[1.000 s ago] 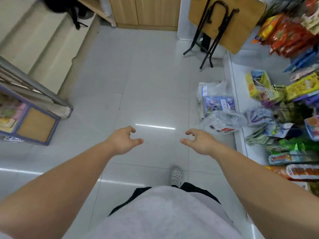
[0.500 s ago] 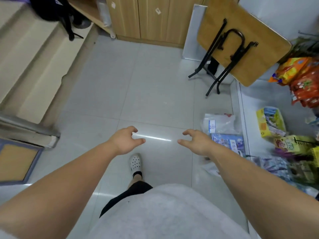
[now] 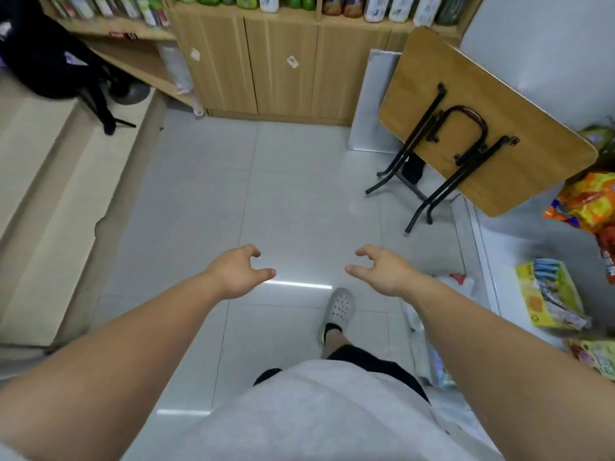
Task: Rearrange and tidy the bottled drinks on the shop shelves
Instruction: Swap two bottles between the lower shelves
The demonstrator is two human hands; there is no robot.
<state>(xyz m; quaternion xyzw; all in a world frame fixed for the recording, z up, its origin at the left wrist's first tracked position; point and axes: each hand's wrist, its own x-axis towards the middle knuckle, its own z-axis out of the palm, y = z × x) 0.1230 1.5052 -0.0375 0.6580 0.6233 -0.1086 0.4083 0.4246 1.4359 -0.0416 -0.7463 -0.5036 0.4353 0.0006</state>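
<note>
A row of bottled drinks [image 3: 332, 3] stands on a wooden shelf above the cabinet [image 3: 283, 68] at the far end of the aisle; only their lower parts show. More bottles [image 3: 109, 8] line the shelf at the far left. My left hand [image 3: 236, 271] and my right hand [image 3: 382, 269] hang in front of me over the tiled floor, fingers loosely curled, holding nothing. Both hands are far from the bottles.
A folded wooden table [image 3: 482, 128] with black legs leans at the right wall. Snack packets [image 3: 552, 297] fill the low white shelf on the right. Beige steps [image 3: 50, 181] rise on the left, with a black bag [image 3: 50, 61] on them. A plastic bag [image 3: 452, 281] lies on the floor.
I have walked forward along the aisle. The cabinet and the bottle shelf have come into view ahead, and the snack shelf has slid back to my right. Both hands stay empty.
</note>
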